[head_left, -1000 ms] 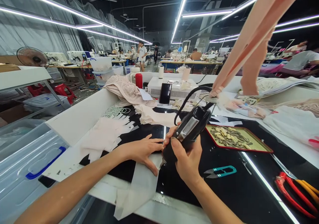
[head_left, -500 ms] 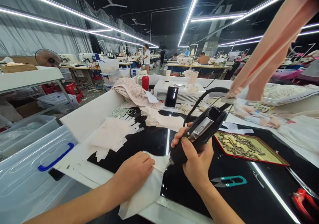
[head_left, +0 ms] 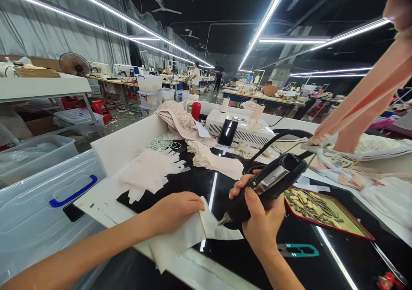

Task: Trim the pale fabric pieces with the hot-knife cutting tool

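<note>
My left hand (head_left: 182,210) is closed, its fingertips pinching the folded edge of a thin cream fabric piece (head_left: 180,240) at the front of the black tabletop. Part of this fabric spreads right, and its lower end hangs over the front edge. My right hand (head_left: 262,225) is wrapped round a black corded handheld tool (head_left: 273,176) with a pointed metal tip. That tip is over the fabric, just right of the fold; whether it touches I cannot tell. Right of my wrist lie teal thread snips (head_left: 302,250), partly hidden by it.
A stack of pale cut pieces (head_left: 146,169) lies left, more cream fabric (head_left: 215,159) behind. A phone (head_left: 227,133) leans on a white machine (head_left: 247,129). Pink cloth strips (head_left: 363,96) hang by the tool's cord. At right are a seed tray (head_left: 352,221) and red-handled scissors (head_left: 391,281).
The fabric now extends further right, lying beneath the tool's tip. My left hand has shifted slightly along its edge. The tool sits a little lower and further right in view; the camera has turned somewhat.
</note>
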The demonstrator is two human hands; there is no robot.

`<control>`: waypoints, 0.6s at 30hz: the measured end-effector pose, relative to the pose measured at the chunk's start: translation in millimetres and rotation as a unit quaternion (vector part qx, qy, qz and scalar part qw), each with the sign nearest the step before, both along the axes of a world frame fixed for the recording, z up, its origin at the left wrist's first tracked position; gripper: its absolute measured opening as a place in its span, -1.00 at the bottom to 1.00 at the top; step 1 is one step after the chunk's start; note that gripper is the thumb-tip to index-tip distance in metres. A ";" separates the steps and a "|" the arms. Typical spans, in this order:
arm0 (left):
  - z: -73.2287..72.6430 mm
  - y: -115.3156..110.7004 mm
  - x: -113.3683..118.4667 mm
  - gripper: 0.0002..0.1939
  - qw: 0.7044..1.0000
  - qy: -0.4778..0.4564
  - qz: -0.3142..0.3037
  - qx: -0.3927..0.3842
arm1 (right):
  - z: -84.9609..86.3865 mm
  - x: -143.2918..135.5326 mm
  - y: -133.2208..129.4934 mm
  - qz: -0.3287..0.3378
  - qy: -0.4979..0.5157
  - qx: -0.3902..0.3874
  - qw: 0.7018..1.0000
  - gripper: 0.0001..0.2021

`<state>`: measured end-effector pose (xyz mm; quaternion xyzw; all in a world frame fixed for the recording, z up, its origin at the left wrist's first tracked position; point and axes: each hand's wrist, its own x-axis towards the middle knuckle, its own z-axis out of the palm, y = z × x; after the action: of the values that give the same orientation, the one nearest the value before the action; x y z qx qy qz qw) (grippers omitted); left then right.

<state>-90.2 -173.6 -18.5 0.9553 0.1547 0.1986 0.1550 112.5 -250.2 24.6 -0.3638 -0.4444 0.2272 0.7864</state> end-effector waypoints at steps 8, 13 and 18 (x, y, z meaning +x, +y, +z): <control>-12.6 4.9 25.2 -0.71 0.998 -0.001 0.030 0.052 | -3.8 9.0 -6.1 -0.016 -0.002 -0.014 1.000 -0.73; -18.4 5.9 23.3 -0.72 0.998 -0.014 0.025 0.063 | -7.1 12.0 -14.2 -0.026 -0.004 -0.016 1.000 -0.72; -16.9 5.3 20.2 -0.76 0.998 -0.023 0.026 0.049 | -6.6 12.5 -17.3 -0.045 -0.004 -0.016 0.999 -0.73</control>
<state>-69.9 -168.3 -35.4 0.9526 0.1658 0.2319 0.1064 125.1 -267.6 18.0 -0.3968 -0.4267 0.1976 0.7883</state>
